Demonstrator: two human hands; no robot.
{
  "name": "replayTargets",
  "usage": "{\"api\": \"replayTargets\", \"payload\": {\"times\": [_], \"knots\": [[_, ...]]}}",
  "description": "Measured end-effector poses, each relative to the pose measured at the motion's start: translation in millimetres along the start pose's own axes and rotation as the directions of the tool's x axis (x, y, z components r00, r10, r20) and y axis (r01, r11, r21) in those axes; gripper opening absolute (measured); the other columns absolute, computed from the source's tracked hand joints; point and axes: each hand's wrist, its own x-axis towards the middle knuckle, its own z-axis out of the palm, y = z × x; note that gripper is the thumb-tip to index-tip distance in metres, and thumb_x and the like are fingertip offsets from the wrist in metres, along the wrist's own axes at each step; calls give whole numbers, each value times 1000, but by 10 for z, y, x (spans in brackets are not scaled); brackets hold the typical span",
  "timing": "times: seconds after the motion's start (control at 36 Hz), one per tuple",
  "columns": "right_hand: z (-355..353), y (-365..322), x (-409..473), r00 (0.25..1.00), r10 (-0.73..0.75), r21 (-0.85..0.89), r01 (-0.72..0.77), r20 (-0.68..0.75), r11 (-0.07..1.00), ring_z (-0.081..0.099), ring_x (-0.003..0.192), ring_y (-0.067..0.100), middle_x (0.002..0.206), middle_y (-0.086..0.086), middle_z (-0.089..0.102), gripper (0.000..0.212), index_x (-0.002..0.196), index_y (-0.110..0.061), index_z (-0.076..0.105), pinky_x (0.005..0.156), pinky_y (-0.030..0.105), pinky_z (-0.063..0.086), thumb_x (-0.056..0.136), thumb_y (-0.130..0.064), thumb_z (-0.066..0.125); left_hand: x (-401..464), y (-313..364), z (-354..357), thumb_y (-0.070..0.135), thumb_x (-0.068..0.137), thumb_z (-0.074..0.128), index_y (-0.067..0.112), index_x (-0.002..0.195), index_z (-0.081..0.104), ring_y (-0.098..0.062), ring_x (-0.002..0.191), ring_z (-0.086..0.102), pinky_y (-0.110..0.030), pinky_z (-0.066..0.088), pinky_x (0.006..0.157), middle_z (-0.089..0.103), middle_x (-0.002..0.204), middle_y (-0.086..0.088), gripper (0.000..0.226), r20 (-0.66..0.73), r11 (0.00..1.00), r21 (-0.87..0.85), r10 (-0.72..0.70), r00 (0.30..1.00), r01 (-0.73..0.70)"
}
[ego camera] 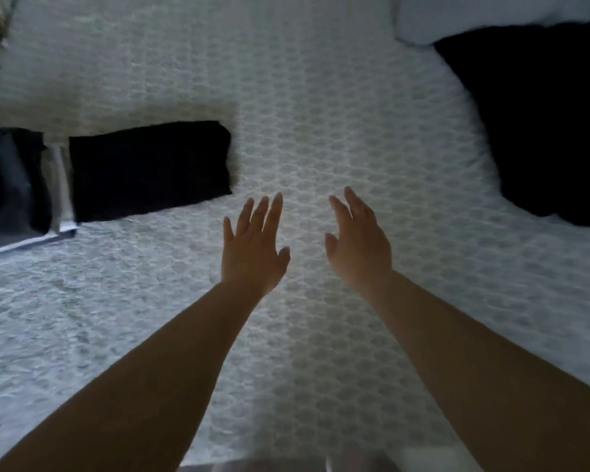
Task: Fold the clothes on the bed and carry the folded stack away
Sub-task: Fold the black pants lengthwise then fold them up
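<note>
Far left, at the bed's edge: a grey-blue folded garment (pixel 0 185) with a pale strip along its near border. It looks already folded and set aside, probably the start of your stack.

Just right of it, with a narrow pale gap between: a black folded garment (pixel 149 170), a flat rectangle lying square on the bed (pixel 321 97). Judgement: both pieces were parked on this side to keep the middle of the quilted white cover free as a folding surface.

Centre: your left hand (pixel 254 247) is released, fingers straight and together, thumb out, holding nothing. It hangs over bare cover. The black folded garment lies to its left and slightly further away, near but not touching.

Just right of that: your right hand (pixel 356 241), also released, fingers relaxed and slightly spread, holding nothing. The two hands are near each other, palms down, with nothing beneath them but the cover. Contact with the cover cannot be told from this view.

Far right: a large dark unfolded garment (pixel 542 120), heaped and shapeless, well apart from your right hand and further up the bed. A white pillow or bedding (pixel 474 18) sits above it.

Judgement: folding is partly done; the dark heap looks like the next piece. Reach right and up, then drag it to the free middle.
</note>
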Motion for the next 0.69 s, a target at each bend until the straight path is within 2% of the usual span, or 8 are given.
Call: {"api": "replayTargets", "payload": {"times": [0.14, 0.31, 0.47, 0.69], "knots": [[-737, 723, -522, 995, 84, -82, -80, 47, 993, 5, 146, 17, 160, -5, -4, 60, 150, -22, 18, 109, 36, 31, 97, -29, 44, -159, 1076, -198, 41, 95, 47, 30, 149, -16, -18, 147, -8, -47, -4, 117, 5, 160, 2, 84, 24, 993, -84, 83, 996, -80], [-1466, 1272, -796, 969, 248, -55, -247, 5, 967, 12, 144, 18, 159, -3, 6, 53, 147, -19, 27, 107, 36, 31, 97, -29, 44, -163, 1978, -613, 41, 95, 44, 29, 152, 6, -19, 147, -9, -46, -9, 115, 10, 160, 2, 69, 51, 954, 10, 298, 953, -298], [-1798, 1688, -1152, 932, 361, 60, -359, -38, 931, 19, 142, 17, 157, -2, 15, 51, 145, -19, 31, 107, 36, 32, 98, -32, 44, -76, 2652, -821, 40, 96, 44, 29, 152, 7, -20, 147, -6, -47, -7, 116, 11, 159, 1, 69, 129, 904, 68, 411, 902, -422], [-1962, 2447, -1308, 900, 434, 99, -435, 35, 895, 21, 139, 20, 155, -1, 16, 50, 145, -18, 31, 103, 36, 35, 98, -31, 43, 101, 3362, -677, 40, 96, 44, 28, 152, 7, -19, 147, -6, -47, -6, 116, 10, 160, 2, 68, 227, 879, 137, 421, 878, -457]]}}
